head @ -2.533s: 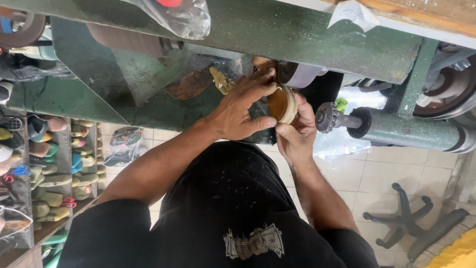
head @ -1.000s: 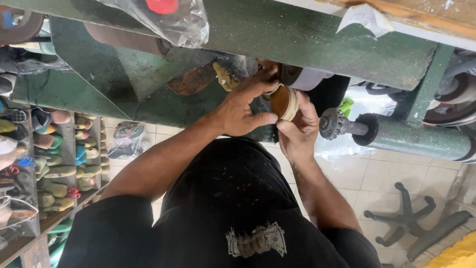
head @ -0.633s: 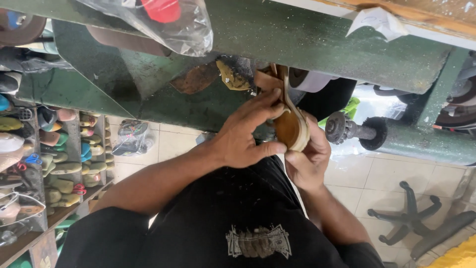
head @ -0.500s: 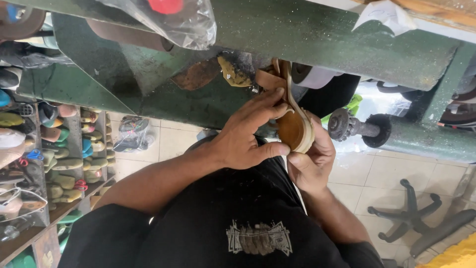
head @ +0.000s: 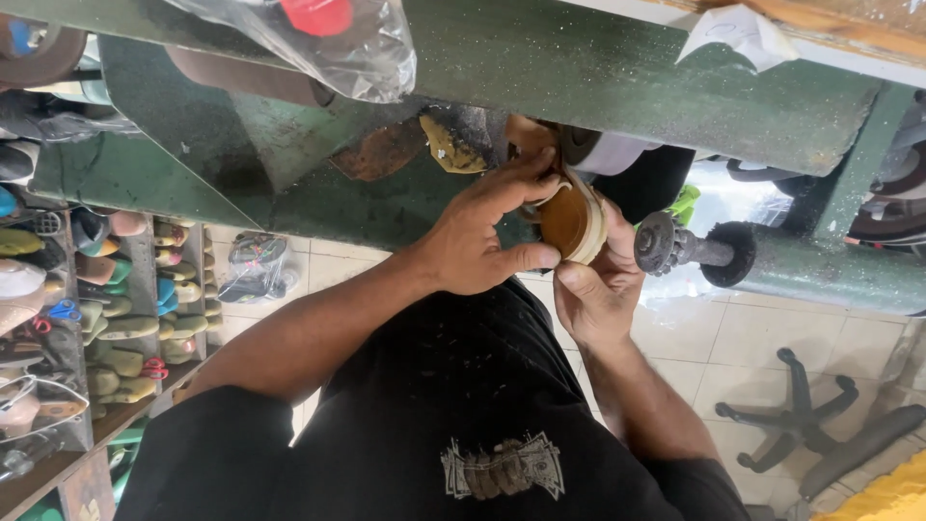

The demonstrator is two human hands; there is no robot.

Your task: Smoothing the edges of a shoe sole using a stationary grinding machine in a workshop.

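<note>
Hands have lifted the tan shoe sole [head: 571, 224] back up against the green machine [head: 617, 72], after dipping lower half a second ago, so the edge work goes on. Left hand [head: 477, 241] and right hand [head: 598, 285] both clamp the sole, which stands edge-on, its long axis running up toward the machine's wheel [head: 603, 152].

Single head cam, looks steeply down, close over both hands at the green machine [head: 617, 87]; floor beyond. No second view.
</note>
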